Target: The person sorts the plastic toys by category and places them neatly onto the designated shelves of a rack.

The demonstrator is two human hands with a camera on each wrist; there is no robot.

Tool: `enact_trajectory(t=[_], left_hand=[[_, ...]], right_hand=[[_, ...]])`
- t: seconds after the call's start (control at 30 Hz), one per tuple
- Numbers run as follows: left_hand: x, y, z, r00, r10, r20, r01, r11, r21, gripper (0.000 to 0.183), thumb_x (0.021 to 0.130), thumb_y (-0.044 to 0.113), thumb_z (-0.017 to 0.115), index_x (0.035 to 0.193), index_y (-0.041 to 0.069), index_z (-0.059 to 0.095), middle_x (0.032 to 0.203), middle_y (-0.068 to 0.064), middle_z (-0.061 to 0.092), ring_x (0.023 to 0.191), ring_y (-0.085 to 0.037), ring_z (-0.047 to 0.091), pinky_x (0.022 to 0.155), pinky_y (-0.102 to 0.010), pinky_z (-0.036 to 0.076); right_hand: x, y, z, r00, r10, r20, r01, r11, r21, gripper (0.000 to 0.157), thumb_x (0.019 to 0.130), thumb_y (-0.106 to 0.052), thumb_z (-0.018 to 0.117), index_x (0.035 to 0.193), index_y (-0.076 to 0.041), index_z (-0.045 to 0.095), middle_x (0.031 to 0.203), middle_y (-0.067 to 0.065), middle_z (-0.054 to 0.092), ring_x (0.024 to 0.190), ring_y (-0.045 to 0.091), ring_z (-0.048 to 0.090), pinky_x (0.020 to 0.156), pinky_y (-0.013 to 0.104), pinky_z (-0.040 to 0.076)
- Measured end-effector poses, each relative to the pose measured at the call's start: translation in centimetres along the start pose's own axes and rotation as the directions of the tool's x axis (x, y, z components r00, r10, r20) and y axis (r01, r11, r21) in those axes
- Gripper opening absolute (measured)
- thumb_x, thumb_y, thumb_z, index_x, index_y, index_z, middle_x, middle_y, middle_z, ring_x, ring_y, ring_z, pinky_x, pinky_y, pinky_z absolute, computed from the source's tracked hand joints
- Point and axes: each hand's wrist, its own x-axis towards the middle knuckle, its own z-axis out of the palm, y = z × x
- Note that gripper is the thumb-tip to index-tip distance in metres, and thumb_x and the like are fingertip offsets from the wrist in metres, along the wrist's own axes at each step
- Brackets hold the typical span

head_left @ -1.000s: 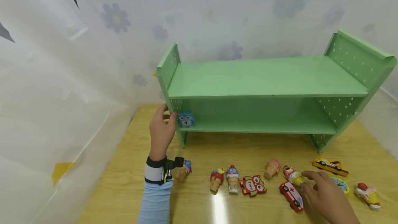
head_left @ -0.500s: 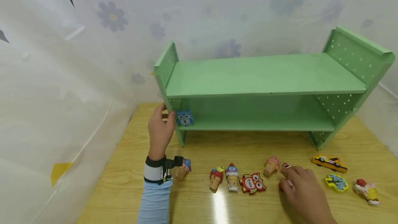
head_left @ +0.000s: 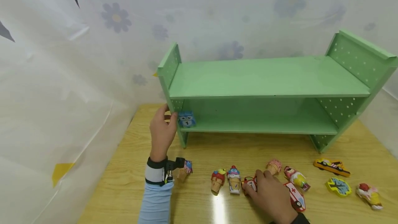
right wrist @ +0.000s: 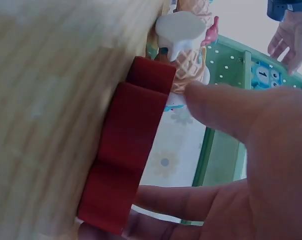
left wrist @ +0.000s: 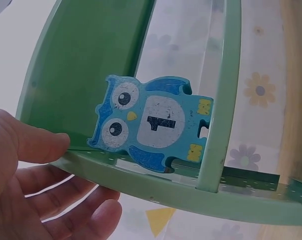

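My left hand (head_left: 162, 132) grips the left side panel of a green shelf unit (head_left: 267, 77), thumb on its front edge. Just inside that panel, on the lower shelf, a blue owl block with a 1 (left wrist: 161, 122) stands upright. My right hand (head_left: 270, 194) is over a red owl block (right wrist: 123, 145) that lies on the table. The right wrist view has the fingers at one end of this block and the thumb near the other, a small gap showing by the thumb tip. In the head view the hand covers most of its face.
Left of the right hand lie several ice-cream cone toys (head_left: 234, 179). To its right are a red ambulance block (head_left: 295, 197), a bear-faced ice-cream toy (head_left: 296, 178), a yellow tree block (head_left: 339, 186), an orange truck block (head_left: 332, 167) and a sundae-like toy (head_left: 370, 195).
My right hand has moved left, from over the bear-faced toy and the ambulance to the red owl block. The left hand stays on the shelf panel.
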Motion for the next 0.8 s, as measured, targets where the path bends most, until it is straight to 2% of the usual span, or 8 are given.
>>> enact_trajectory(t=[0.23, 0.4, 0.6, 0.7, 0.8], left_hand=[[0.16, 0.27, -0.03, 1.000, 0.002, 0.007, -0.002, 1.000, 0.006, 0.033, 0.095, 0.016, 0.058, 0.127, 0.007, 0.059, 0.116, -0.014, 0.064, 0.086, -0.027, 0.066, 0.065, -0.042, 0.058], [0.09, 0.22, -0.03, 1.000, 0.007, 0.001, -0.007, 1.000, 0.013, 0.032, 0.095, 0.016, 0.058, 0.125, 0.007, 0.059, 0.115, -0.014, 0.064, 0.085, -0.026, 0.066, 0.064, -0.042, 0.058], [-0.06, 0.08, -0.03, 1.000, -0.012, 0.002, 0.012, 1.000, 0.010, 0.032, 0.095, 0.017, 0.058, 0.126, 0.008, 0.059, 0.116, -0.013, 0.064, 0.086, -0.026, 0.066, 0.065, -0.042, 0.058], [-0.08, 0.03, -0.02, 1.000, -0.023, 0.008, 0.023, 1.000, 0.015, 0.032, 0.095, 0.017, 0.057, 0.126, 0.008, 0.059, 0.117, -0.012, 0.064, 0.087, -0.025, 0.066, 0.066, -0.041, 0.058], [-0.10, -0.06, -0.03, 1.000, -0.027, 0.007, 0.027, 1.000, 0.015, 0.032, 0.095, 0.018, 0.057, 0.126, 0.009, 0.059, 0.117, -0.012, 0.064, 0.087, -0.025, 0.066, 0.066, -0.042, 0.058]], right_hand=[[-0.05, -0.37, 0.21, 1.000, -0.022, -0.016, 0.022, 0.999, 0.026, 0.059, 0.079, -0.048, 0.071, 0.114, -0.001, 0.063, 0.097, 0.021, 0.059, 0.076, 0.033, 0.059, 0.048, 0.038, 0.045], [0.06, -0.60, 0.17, 1.000, -0.025, -0.005, 0.025, 0.996, 0.088, 0.066, 0.075, -0.046, 0.075, 0.122, -0.003, 0.058, 0.105, 0.020, 0.057, 0.085, 0.034, 0.059, 0.058, 0.043, 0.049], [0.34, -0.82, 0.19, 0.998, -0.065, -0.012, 0.066, 0.976, 0.209, 0.074, 0.073, -0.030, 0.081, 0.133, -0.001, 0.049, 0.114, 0.018, 0.053, 0.094, 0.027, 0.055, 0.069, 0.039, 0.049], [0.52, -0.68, -0.07, 0.996, -0.084, -0.004, 0.082, 0.957, 0.279, 0.067, 0.074, -0.021, 0.080, 0.131, -0.002, 0.050, 0.114, 0.015, 0.052, 0.095, 0.024, 0.055, 0.072, 0.037, 0.049], [0.59, -0.44, -0.59, 0.996, -0.082, 0.037, 0.065, 0.939, 0.338, 0.058, 0.077, -0.015, 0.077, 0.130, -0.007, 0.053, 0.113, 0.013, 0.053, 0.093, 0.023, 0.057, 0.071, 0.036, 0.051]])
